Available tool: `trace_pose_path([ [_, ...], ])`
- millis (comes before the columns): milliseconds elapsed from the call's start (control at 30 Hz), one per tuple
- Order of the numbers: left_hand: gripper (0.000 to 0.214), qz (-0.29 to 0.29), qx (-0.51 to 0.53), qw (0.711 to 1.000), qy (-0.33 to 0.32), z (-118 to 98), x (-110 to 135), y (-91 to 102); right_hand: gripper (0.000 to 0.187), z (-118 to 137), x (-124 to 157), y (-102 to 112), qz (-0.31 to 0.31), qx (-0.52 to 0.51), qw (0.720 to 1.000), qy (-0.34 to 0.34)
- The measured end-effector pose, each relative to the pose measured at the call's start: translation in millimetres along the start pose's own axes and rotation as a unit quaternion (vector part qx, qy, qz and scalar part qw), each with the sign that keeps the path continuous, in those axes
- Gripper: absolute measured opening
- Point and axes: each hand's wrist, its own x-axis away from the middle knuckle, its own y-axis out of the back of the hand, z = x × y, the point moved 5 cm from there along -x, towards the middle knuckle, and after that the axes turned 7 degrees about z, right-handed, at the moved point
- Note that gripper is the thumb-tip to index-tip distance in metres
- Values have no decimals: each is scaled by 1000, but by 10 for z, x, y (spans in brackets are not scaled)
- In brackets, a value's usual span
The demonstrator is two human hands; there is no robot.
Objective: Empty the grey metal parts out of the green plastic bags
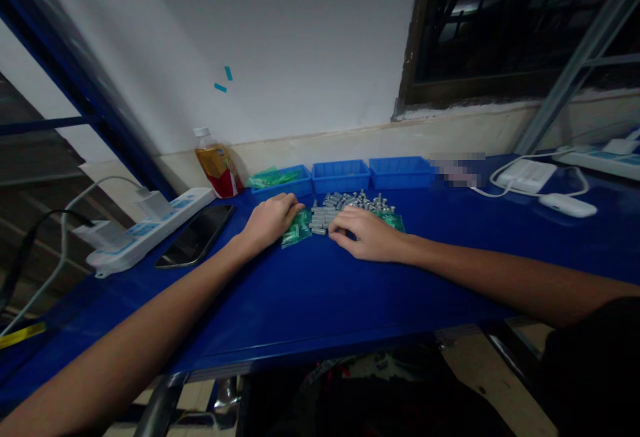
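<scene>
A heap of small silver metal cylinders (345,205) lies on the blue table (310,290), mixed with small green plastic bags (296,230). My left hand (270,220) rests at the heap's left side, fingers curled on the green bags. To the right, my right hand (364,232) lies palm down with its fingers bent onto the cylinders. What, if anything, sits under either hand is hidden.
Three blue bins (340,175) stand behind the heap, the left one holding green bags. A drink bottle (216,169), a white power strip (145,227) and a dark phone (196,236) lie at the left. White chargers and cables (527,176) sit at the right.
</scene>
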Motion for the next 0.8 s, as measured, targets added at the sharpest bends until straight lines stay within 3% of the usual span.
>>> trace_pose_path([
  [233,55,51,-11,998,46,16,11,56,15,124,29,-35,34,-76,997,10],
  [400,50,133,78,987,-47,-4,51,139,14,228,51,-68,95,-142,984,47],
  [500,43,156,102,981,-61,-81,77,164,17,175,21,-88,111,-178,977,29],
  [667,42,156,108,981,-33,-167,110,154,21,125,-50,-109,157,-187,969,-21],
  [800,56,153,106,982,-29,-113,148,145,22,181,-74,-73,143,-160,977,12],
])
